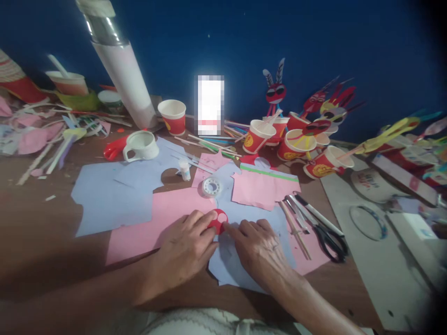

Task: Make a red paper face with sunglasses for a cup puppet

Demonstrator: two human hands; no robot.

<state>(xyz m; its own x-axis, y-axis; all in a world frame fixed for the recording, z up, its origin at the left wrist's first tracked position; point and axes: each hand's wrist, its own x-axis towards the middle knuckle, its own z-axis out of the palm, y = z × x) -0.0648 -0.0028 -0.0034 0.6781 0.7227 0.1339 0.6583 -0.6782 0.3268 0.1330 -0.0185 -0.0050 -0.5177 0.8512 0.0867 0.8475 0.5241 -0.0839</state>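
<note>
A small red paper disc with pale pink round spots lies on blue and pink paper at the table's near middle. My left hand pins its left side with bent fingers. From the other side, my right hand presses its index fingertip on the disc's lower right edge, the other fingers curled. The thumb of my right hand is hidden. Just beyond the disc sit a roll of clear tape and a small white bottle. Cut blue paper and a pink sheet spread under and beside my hands.
Black-handled scissors, a utility knife and sticks lie to the right. Red paper cups holding paper figures line the back right. A tall white thermos, a white mug and paper scraps stand or lie left.
</note>
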